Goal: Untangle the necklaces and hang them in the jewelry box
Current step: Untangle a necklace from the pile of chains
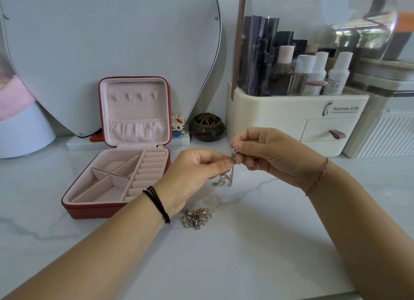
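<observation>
Pinching one necklace (233, 165) between both hands above the desk (246, 243).
The left hand (192, 176) and right hand (268, 154) grip its top; the tangled heap (197, 218) lies by the left wrist.

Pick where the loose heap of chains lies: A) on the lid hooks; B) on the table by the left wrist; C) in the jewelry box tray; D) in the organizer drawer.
B: the heap of chains lies on the table beside the left hand, outside the jewelry box; that hand and the right hand pinch a separate necklace.
</observation>
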`<state>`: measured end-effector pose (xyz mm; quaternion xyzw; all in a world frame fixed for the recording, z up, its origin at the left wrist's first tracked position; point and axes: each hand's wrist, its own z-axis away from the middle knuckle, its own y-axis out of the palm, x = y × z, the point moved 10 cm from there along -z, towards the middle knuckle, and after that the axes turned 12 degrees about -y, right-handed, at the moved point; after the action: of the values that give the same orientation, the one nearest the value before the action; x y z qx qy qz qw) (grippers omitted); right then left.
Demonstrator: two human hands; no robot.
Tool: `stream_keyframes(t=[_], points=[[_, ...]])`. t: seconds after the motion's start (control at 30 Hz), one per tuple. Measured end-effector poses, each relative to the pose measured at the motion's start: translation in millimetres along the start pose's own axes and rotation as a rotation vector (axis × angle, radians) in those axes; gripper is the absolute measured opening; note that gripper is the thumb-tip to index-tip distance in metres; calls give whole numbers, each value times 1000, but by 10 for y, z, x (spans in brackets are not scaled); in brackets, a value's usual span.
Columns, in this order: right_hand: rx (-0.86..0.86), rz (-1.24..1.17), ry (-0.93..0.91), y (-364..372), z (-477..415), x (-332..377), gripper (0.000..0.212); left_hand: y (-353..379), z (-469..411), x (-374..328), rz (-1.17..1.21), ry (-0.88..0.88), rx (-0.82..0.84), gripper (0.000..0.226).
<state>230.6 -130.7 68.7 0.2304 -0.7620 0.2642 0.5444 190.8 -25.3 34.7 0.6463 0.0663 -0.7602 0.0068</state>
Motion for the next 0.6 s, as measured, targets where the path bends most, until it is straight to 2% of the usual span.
stream_keyframes(t=[0.13, 0.4, 0.6], points=[[-5, 35, 13, -31, -4, -27, 8, -25, 10, -29, 15, 10, -14, 5], [44, 167, 61, -22, 26, -108, 14, -107, -3, -25, 28, 3, -69, 4], [14, 198, 71, -40, 30, -131, 7, -100, 5, -30, 11, 5, -64, 2]])
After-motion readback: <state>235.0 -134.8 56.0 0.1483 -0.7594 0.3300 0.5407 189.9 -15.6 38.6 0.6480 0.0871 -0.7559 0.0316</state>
